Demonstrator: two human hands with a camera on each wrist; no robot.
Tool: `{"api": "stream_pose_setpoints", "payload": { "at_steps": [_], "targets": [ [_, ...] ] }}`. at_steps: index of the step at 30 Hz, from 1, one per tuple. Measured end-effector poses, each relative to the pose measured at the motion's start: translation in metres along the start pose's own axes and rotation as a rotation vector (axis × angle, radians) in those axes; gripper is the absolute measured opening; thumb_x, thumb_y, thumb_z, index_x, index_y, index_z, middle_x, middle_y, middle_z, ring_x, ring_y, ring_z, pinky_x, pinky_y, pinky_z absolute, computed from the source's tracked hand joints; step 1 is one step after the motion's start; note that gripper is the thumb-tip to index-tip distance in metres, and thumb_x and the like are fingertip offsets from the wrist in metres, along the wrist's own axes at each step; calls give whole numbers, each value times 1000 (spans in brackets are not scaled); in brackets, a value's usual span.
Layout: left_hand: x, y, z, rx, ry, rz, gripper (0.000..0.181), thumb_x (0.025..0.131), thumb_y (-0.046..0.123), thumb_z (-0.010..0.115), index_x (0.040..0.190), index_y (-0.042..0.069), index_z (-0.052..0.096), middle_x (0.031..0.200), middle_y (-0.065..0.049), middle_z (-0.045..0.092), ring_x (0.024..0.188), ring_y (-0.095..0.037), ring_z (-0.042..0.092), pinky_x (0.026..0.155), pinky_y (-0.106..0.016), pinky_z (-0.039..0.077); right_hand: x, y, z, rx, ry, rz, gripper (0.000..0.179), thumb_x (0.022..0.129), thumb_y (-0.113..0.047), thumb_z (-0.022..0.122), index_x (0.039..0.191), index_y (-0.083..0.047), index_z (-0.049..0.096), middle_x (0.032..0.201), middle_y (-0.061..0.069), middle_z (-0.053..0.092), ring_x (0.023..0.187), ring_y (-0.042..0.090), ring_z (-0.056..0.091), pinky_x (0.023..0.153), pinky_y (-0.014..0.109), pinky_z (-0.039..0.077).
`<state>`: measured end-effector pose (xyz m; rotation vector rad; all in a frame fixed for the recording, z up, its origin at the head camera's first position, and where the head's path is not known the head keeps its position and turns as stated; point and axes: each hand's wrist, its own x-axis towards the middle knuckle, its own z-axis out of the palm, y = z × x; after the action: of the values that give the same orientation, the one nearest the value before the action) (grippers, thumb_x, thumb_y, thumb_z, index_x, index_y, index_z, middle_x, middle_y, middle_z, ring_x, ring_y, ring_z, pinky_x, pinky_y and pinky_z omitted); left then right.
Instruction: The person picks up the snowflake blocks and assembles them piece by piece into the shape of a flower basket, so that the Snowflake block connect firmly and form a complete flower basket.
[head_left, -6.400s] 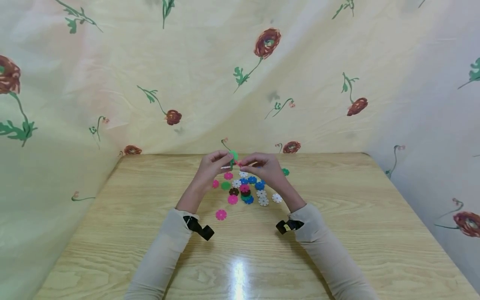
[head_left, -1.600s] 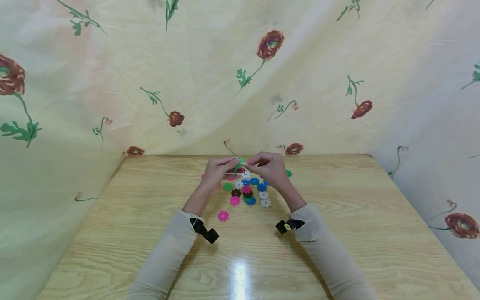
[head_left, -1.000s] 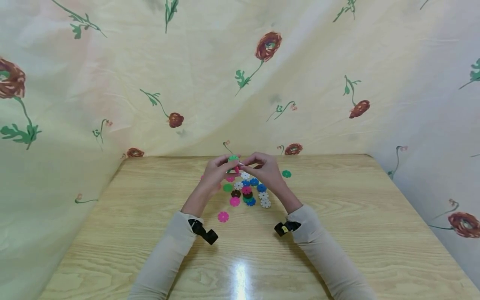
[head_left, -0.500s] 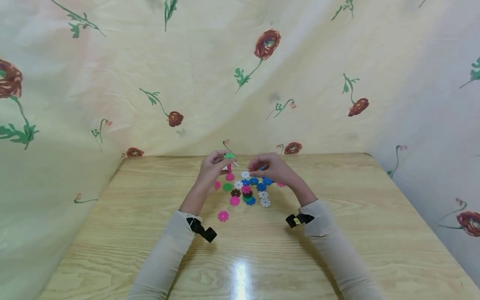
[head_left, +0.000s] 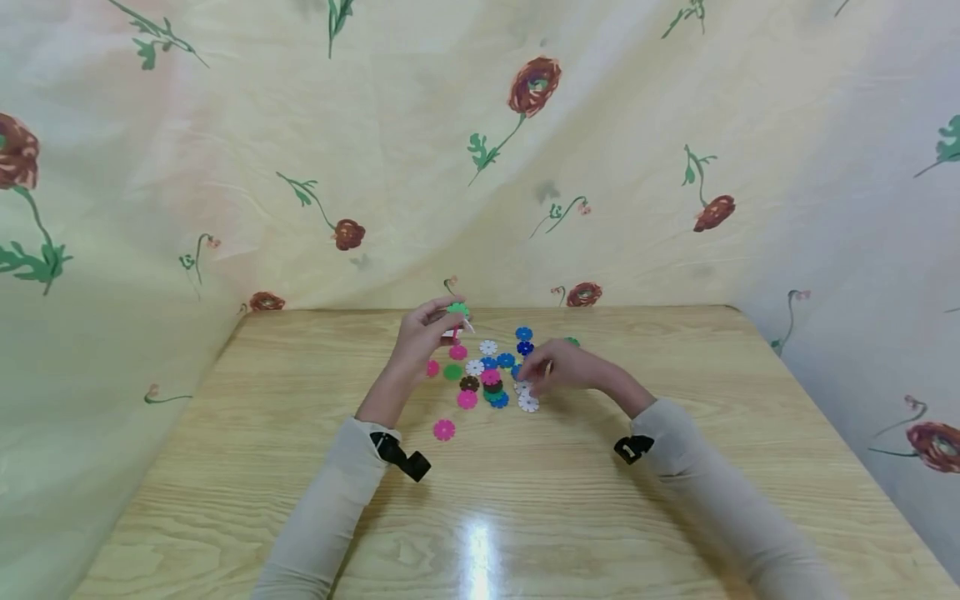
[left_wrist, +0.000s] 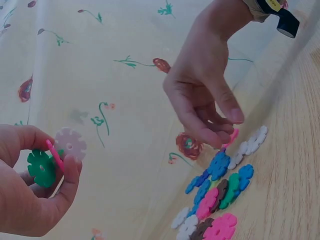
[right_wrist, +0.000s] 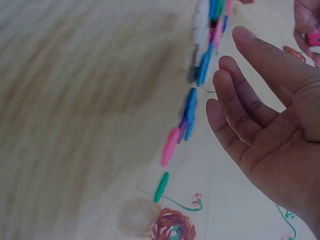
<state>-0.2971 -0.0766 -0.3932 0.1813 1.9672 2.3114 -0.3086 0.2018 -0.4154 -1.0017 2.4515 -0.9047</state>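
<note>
My left hand [head_left: 416, 340] pinches a small joined piece of notched plastic flower discs. In the left wrist view it shows a green disc [left_wrist: 41, 168], a pink disc [left_wrist: 54, 155] seen edge-on and a white disc [left_wrist: 70, 142]; fingers hide part of it. My right hand [head_left: 562, 367] hovers at the right side of the loose discs, its fingertips close by two white discs [head_left: 528, 403] and a blue one. The right wrist view shows its palm bare and its fingers [right_wrist: 237, 107] loosely bent, with nothing between them.
Loose flower discs lie mid-table: a pink disc [head_left: 444, 430] nearest me, a light green disc [head_left: 452, 372], brown discs [head_left: 469, 383], blue discs [head_left: 506, 360] and more. The wooden table [head_left: 300, 500] meets a flower-printed curtain [head_left: 420, 167] at the back.
The right hand has let go of the white disc at the left hand's piece and moved right and nearer to the loose discs. The white disc stays with the piece in the left hand.
</note>
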Motion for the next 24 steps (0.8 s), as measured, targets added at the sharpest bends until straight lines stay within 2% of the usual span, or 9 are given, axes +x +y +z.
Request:
{"api": "stream_pose_setpoints", "payload": {
  "at_steps": [4, 11, 15, 19, 21, 24],
  "targets": [
    [0, 1, 0, 5, 1, -7, 31, 100, 15, 65, 131, 10, 66, 97, 3, 74, 95, -22, 69, 76, -25, 58, -2, 5, 5, -10, -30, -16, 23, 84, -6, 82, 107, -6, 79, 88, 9, 70, 79, 13, 59, 71, 23, 51],
    [0, 0, -1, 34, 1, -4, 31, 101, 18, 65, 131, 10, 67, 104, -2, 74, 94, -16, 68, 85, -34, 58, -1, 5, 10, -41, -85, -6, 23, 84, -8, 82, 107, -10, 79, 86, 6, 66, 78, 14, 53, 69, 22, 46],
    [1, -1, -1, 41, -4, -4, 32, 101, 18, 65, 132, 10, 67, 98, 4, 69, 98, -22, 67, 84, -31, 58, 0, 6, 11, -70, -103, 15, 22, 86, -9, 82, 108, -13, 80, 86, 3, 64, 78, 13, 51, 70, 22, 45],
    [0, 0, -1, 38, -7, -2, 33, 102, 17, 63, 133, 9, 67, 96, 4, 67, 103, -29, 66, 79, -26, 57, 1, 8, 12, -85, -108, 14, 22, 86, -9, 81, 107, -13, 80, 86, 2, 64, 77, 12, 50, 69, 22, 44],
    [0, 1, -1, 39, -8, -1, 33, 102, 16, 63, 134, 8, 66, 95, 4, 67, 102, -27, 67, 77, -24, 57, 2, 9, 13, -87, -107, 8, 21, 86, -9, 81, 107, -13, 80, 86, 2, 64, 77, 11, 50, 69, 22, 44],
    [-1, 1, -1, 40, -12, -1, 34, 102, 15, 62, 135, 7, 65, 95, 4, 66, 93, -17, 68, 77, -24, 57, 2, 10, 14, -92, -106, 6, 20, 85, -10, 82, 105, -13, 80, 87, 1, 63, 78, 11, 49, 70, 23, 44]
  ]
}}
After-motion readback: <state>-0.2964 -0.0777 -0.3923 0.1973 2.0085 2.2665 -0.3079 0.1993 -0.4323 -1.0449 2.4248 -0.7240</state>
